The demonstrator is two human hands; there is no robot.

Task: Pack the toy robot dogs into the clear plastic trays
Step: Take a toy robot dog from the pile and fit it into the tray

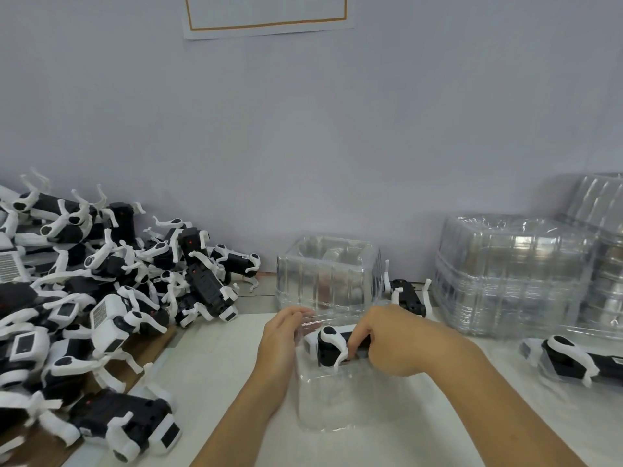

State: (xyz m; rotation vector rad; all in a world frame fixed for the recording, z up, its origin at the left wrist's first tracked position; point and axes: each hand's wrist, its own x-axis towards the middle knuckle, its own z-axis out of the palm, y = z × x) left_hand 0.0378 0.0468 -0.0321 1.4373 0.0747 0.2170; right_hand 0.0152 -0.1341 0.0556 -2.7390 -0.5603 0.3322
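Observation:
A clear plastic tray (323,399) lies on the white table in front of me. A black-and-white toy robot dog (328,345) lies on its side at the tray's far end. My right hand (387,342) grips the dog's body from the right, fingers curled round it. My left hand (283,335) holds the tray's far left edge, fingers curled over the rim. A packed dog in a tray (573,360) lies at the right edge.
A big heap of loose robot dogs (101,298) covers the left side. A stack of clear trays (328,271) stands right behind my hands, with one loose dog (408,294) beside it. Taller tray stacks (512,271) fill the back right. A grey wall closes the back.

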